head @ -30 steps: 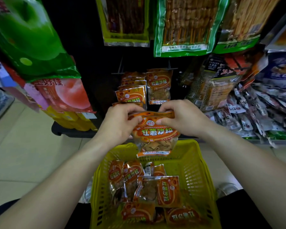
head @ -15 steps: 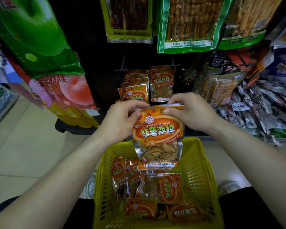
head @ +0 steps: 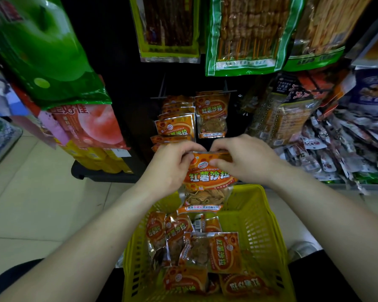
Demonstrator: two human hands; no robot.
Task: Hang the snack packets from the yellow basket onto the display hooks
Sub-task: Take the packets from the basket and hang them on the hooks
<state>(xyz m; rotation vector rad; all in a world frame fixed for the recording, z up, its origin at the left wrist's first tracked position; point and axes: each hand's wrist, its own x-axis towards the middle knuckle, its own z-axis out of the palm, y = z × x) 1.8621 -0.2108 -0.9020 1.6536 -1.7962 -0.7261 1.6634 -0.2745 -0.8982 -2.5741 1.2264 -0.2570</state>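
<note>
Pale beige floor tiles [head: 31, 203] are seen on the left, lit dimly. A black display rack [head: 122, 83] is packed with hanging bags, big green ones [head: 244, 40] up top. Loose sachets [head: 340, 153] are piled on a shelf at right.

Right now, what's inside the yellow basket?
Orange snack packets lie piled in the basket, some overlapping. Anything beneath them, and the basket's near end, is hidden.

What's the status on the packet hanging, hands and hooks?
Left hand and right hand both pinch top edge of orange packet, held above yellow basket. Not on hook yet. More packets in basket. Nothing blocking.
</note>
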